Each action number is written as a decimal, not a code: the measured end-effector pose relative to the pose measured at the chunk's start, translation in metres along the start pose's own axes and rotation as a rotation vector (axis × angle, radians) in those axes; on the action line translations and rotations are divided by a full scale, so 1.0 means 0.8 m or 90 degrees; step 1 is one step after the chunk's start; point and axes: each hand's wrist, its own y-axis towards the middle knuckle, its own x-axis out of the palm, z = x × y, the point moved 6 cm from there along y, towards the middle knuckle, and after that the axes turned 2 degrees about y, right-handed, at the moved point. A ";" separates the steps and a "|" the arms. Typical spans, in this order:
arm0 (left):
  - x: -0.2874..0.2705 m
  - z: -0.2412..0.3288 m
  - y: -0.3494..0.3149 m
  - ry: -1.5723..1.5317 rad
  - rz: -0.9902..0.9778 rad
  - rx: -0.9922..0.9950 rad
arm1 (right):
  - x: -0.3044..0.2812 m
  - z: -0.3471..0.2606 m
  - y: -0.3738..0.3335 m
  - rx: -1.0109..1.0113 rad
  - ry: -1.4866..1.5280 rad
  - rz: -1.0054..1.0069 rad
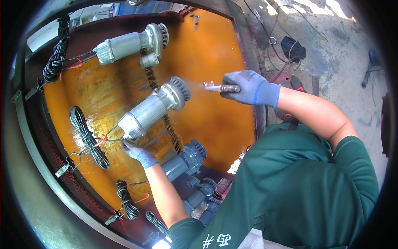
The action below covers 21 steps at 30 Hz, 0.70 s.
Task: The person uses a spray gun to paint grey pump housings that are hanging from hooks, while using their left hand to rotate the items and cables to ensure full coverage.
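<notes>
My gloved right hand (248,88) is closed round a metal spray gun (222,88), its nozzle pointing left. A faint mist hangs between the nozzle and the slotted end of a silver-grey submersible pump (146,113). This pump hangs tilted at the middle of the booth, slotted end up and to the right. My gloved left hand (140,153) grips its lower left end, by the cable outlet; the fingertips are partly hidden. From there a black cable runs to a tied coil (88,135) with a red tag.
Another silver pump (124,45) hangs farther off, beside its cable bundle (57,58). Nearer me hang a blue-grey pump (182,162) and several smaller-looking ones (201,195). Hooks (68,164) line the frame rail at left. Hoses (286,64) and a black cloth (293,49) lie on the concrete floor.
</notes>
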 end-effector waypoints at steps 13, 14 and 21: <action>-0.039 -0.079 0.085 -0.013 0.019 -0.192 | -0.013 -0.011 0.002 0.044 0.073 -0.127; -0.039 -0.087 0.091 -0.037 0.009 -0.188 | -0.006 -0.013 0.000 0.048 0.102 -0.207; -0.035 -0.113 0.132 -0.115 -0.055 -0.173 | 0.006 0.016 0.013 0.134 0.229 -0.041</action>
